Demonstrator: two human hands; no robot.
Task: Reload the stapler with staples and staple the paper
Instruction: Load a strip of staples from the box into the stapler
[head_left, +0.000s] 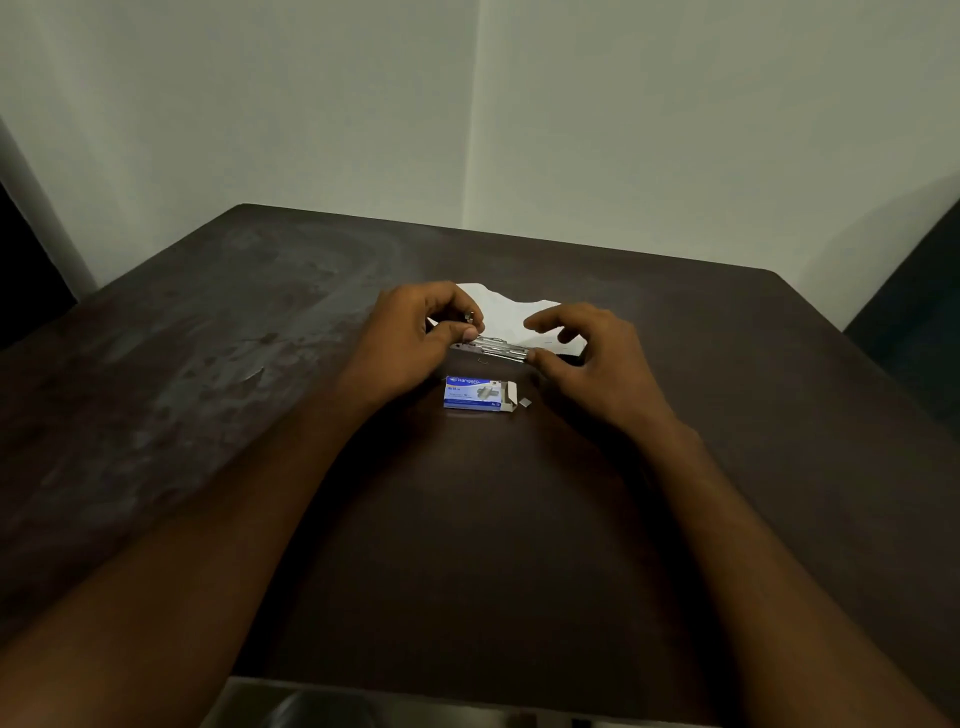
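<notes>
Head-worn view, down over table (208, 364)

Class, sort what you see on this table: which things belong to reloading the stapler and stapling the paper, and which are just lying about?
Belong to the job:
- small silver metal stapler, held by left hand and right hand
- white sheet of paper
- blue-and-white cardboard staple box, flap open
- small grey strip of staples

Just lying about:
- one loose bent staple on the dark brown table

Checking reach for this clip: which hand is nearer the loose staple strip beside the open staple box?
Right. The right hand sits just above the loose staple strip; the left hand lies beyond the staple box, farther away.
</notes>
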